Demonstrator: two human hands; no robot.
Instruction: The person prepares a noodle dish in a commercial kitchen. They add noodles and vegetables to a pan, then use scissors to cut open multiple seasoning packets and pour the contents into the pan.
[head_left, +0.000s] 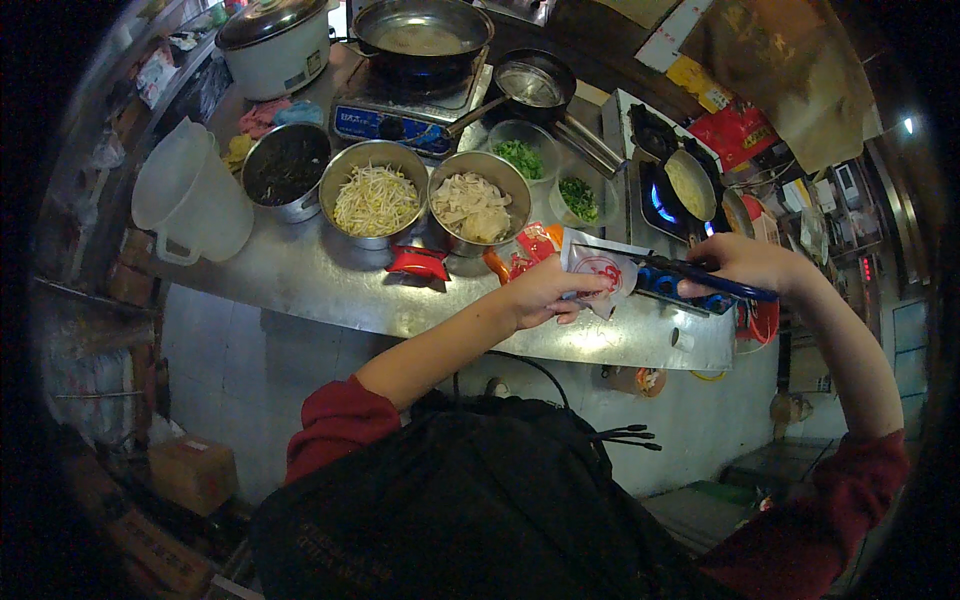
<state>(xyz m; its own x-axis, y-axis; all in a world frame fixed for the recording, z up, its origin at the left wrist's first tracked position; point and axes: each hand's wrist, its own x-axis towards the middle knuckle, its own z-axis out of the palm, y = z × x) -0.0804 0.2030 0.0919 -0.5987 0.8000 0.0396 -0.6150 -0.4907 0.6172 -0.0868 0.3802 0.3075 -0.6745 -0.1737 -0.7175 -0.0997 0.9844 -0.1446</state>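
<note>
My left hand (555, 295) grips a silver-white packet (589, 259) with a red print, above the front of the steel counter (360, 300). From the right, my right hand (739, 264) holds a long dark tool (690, 271) with a bluish end; its thin tip lies across the packet's upper part. Whether it is scissors or tongs I cannot tell. Red and orange packets (531, 247) lie just behind my left hand. A small red packet (418, 262) rests farther left, in front of steel bowls of bean sprouts (375, 199) and pale sliced food (472, 202).
Blue flame burns at the gas stove (652, 206) on the right, beside a small pan (690, 184) of yellowish food. Behind the bowls, a wide pan (424, 37) sits on a portable burner (390, 124). Chopped greens (577, 199) and a plastic jug (195, 202) flank the bowls.
</note>
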